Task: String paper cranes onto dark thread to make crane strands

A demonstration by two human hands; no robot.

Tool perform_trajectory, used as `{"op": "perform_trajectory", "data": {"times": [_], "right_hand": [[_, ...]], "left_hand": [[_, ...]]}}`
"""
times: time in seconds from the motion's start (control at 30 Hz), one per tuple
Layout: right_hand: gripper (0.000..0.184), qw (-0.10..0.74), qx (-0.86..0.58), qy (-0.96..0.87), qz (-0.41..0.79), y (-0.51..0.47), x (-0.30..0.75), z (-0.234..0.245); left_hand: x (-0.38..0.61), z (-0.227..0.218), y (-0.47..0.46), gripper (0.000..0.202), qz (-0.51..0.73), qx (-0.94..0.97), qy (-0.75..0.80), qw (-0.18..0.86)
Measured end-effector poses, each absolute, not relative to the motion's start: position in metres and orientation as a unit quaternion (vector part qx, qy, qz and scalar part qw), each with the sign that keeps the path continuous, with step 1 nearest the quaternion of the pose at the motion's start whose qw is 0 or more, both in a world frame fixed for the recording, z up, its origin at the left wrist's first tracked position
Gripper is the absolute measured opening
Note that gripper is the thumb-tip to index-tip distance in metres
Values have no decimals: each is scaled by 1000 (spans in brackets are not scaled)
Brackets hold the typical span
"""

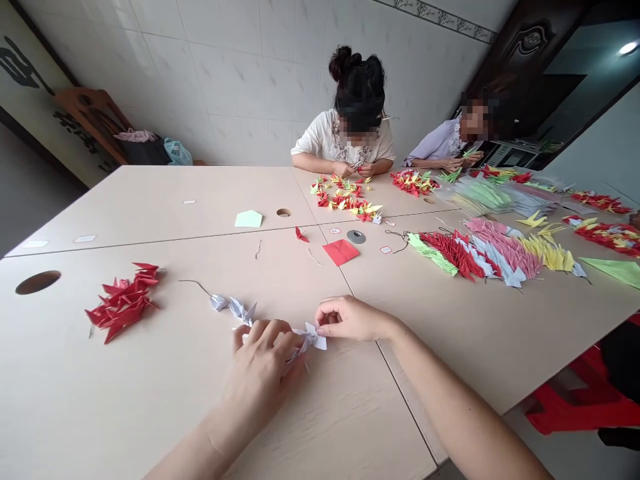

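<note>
A string of pale lavender-white paper cranes lies across the table in front of me, with a dark thread trailing from its left end. My left hand is curled over the middle of the string, its fingers closed on the cranes and partly hiding them. At the right end, my right hand pinches the edge of a pale paper crane between thumb and fingertips. Left of my hands sits a heap of red paper cranes.
Beyond my hands lie a red paper square, a grey ring-shaped roll and a green folded paper. Bundles of coloured cranes spread to the right. Two people work across the table. A red stool stands lower right.
</note>
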State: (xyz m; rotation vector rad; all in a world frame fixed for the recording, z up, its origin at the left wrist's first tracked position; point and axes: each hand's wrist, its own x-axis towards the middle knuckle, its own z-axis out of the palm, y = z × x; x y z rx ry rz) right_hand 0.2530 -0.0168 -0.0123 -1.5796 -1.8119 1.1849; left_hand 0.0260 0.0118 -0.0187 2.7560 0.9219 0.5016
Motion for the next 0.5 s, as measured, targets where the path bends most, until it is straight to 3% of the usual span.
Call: {"op": "perform_trajectory", "data": {"times": [0.2, 0.5], "right_hand": [[13, 309, -559, -547, 541, -21, 242, -16], [15, 396, -516, -506, 567, -19, 229, -19]], "left_hand": [[16, -25, 28, 17, 191, 906, 338, 171], [9, -17, 37, 28, 214, 828, 392, 338]]}}
